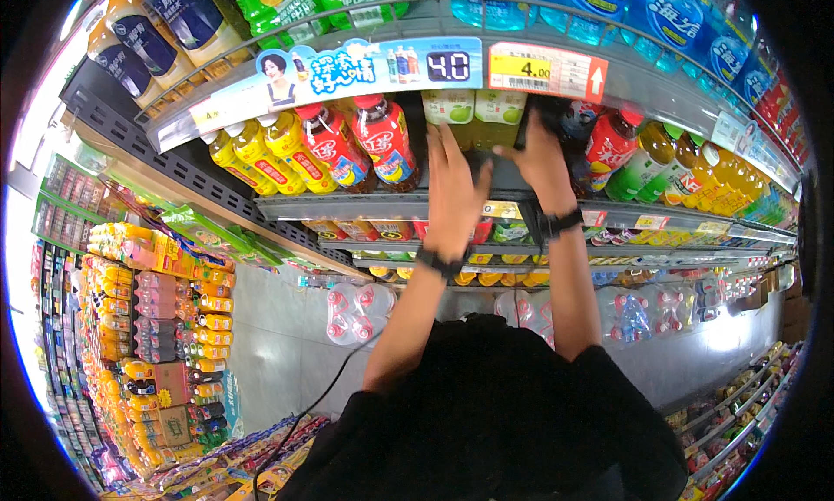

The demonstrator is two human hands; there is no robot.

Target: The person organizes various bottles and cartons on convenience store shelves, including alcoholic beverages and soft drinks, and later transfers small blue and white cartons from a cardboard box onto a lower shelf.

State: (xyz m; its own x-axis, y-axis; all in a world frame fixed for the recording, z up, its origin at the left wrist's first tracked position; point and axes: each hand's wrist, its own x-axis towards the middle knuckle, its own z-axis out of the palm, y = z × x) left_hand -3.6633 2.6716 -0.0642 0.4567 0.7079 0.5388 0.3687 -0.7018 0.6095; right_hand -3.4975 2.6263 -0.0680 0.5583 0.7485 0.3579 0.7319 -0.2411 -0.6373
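Two bottles of yellow-green drink with pale fruit labels, a left one (449,107) and a right one (500,107), stand side by side on the middle shelf, their tops hidden by the shelf above. Before the left one is my left hand (453,182), thumb apart from the fingers. My right hand (541,159) reaches up on the other side, its thumb spread inward and its fingertips partly hidden. Whether either hand touches a bottle I cannot tell. Red-labelled bottles (388,149) flank my left hand; another red-labelled bottle (610,148) stands right of my right hand.
Overhead, a shelf edge with price tags (546,72) and a wire rail juts out, holding blue bottles (596,6). Shrink-wrapped water bottles (360,312) sit on the floor below. Stacked drinks (156,312) stand to the left. A black cable (326,393) hangs beside me.
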